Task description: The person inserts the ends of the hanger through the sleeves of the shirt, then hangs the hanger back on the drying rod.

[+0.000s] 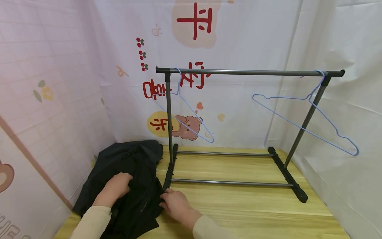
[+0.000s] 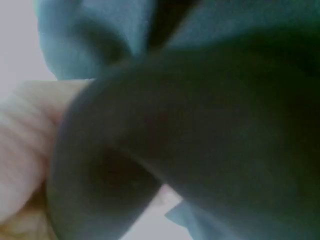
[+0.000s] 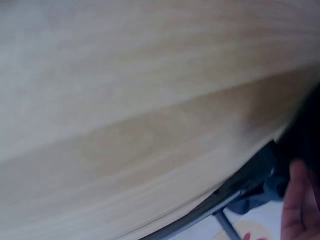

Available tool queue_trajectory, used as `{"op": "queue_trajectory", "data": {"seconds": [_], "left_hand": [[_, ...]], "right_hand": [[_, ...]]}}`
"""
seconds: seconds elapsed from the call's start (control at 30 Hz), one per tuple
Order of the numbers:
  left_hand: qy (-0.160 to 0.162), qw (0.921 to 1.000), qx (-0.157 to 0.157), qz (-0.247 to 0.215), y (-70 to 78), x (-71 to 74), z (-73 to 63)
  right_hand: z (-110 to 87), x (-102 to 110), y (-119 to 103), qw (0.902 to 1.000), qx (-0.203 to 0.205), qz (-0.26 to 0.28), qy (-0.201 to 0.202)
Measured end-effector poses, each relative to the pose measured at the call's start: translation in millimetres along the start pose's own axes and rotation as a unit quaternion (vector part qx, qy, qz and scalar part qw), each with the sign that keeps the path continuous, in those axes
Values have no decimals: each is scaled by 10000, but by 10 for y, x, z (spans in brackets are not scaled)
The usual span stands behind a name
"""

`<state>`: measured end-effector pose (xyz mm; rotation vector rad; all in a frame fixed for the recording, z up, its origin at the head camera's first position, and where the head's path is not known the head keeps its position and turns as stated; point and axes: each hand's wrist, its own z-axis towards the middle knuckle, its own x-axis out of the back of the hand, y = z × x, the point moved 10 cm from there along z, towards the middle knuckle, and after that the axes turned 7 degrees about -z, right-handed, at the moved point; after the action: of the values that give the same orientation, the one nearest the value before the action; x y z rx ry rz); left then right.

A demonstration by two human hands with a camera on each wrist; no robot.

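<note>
A heap of black clothing (image 1: 140,166) lies crumpled at the left of the table; its exact kind cannot be made out. My left hand (image 1: 117,186) grips the cloth near the middle of the heap, its fingertips partly hidden in the folds. In the left wrist view a dark fold of the garment (image 2: 200,125) covers most of the hand (image 2: 25,145). At the heap's right edge, my right hand (image 1: 177,205) pinches the fabric close to the rack's front left foot. The right wrist view catches only some fingers (image 3: 298,200) against the dark cloth.
A grey metal clothes rack (image 1: 238,72) with black feet stands on the wooden table (image 1: 238,205), right of the clothing. Two blue wire hangers hang from its bar, the left hanger (image 1: 194,113) near one post and the right hanger (image 1: 331,121) near the other. Printed cloth (image 1: 244,36) walls the back.
</note>
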<state>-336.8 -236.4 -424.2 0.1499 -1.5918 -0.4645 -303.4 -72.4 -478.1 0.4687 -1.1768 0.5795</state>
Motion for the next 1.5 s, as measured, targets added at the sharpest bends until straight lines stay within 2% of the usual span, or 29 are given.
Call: {"op": "queue_trajectory", "data": {"seconds": [0.03,0.1,0.17,0.27,0.37,0.43,0.53,0.63,0.77,0.8,0.83,0.87,0.9,1.0,1.03,1.07,1.13,1.2,1.33,1.43,1.5], "left_hand": [[117,9999,-60,-9,43,60,7],[298,9994,-154,-127,139,171,25],[455,9980,-290,-328,251,261,48],[658,9924,-660,-803,482,365,101],[911,9810,-1118,-1294,765,427,193],[1091,9710,-1294,-1691,959,436,262],[1378,9521,-1362,-2367,1247,403,368],[1483,9241,-1319,-3264,1526,287,480],[1031,8727,-1333,-4583,1825,18,637],[902,8638,-1290,-4785,1858,-52,674],[850,8628,-1204,-4836,1863,-111,707],[866,8722,-1048,-4698,1832,-171,745],[904,8857,-830,-4477,1777,-230,777],[1045,9305,-131,-3508,1550,-396,833],[1063,9411,45,-3211,1483,-443,832],[1019,9478,154,-3017,1438,-495,824],[880,9518,132,-2934,1417,-585,780],[669,9529,-80,-2957,1461,-670,722],[-55,9510,-504,-3051,1626,-903,587],[-635,9502,-715,-2966,1771,-1111,497],[-964,9538,-749,-2744,1858,-1251,445]], "right_hand": [[-12,105,82,9984,-224,367,377],[-48,306,278,9866,-708,995,1082],[-99,488,508,9653,-1217,1650,1616],[-191,725,875,9285,-1893,2369,2144],[-313,984,1240,8957,-2368,2744,2575],[-419,1178,1464,8766,-2550,2872,2901],[-599,1439,1762,8533,-2846,2998,3177],[-787,1618,2004,8364,-3150,3057,3283],[-995,1732,2202,8230,-3492,3039,3293],[-1031,1737,2231,8210,-3559,3024,3283],[-1060,1735,2252,8198,-3606,3001,3283],[-1082,1731,2266,8203,-3641,2949,3280],[-1096,1710,2278,8211,-3676,2904,3260],[-1118,1562,2297,8284,-3844,2739,3016],[-1119,1493,2296,8322,-3898,2693,2880],[-1118,1411,2291,8361,-3956,2671,2705],[-1110,1245,2272,8431,-4027,2687,2341],[-1092,1111,2239,8492,-4014,2745,2058],[-1040,987,2166,8587,-3846,2847,1834],[-1019,957,2130,8580,-3793,2970,1781],[-1014,937,2123,8529,-3792,3141,1735]]}}
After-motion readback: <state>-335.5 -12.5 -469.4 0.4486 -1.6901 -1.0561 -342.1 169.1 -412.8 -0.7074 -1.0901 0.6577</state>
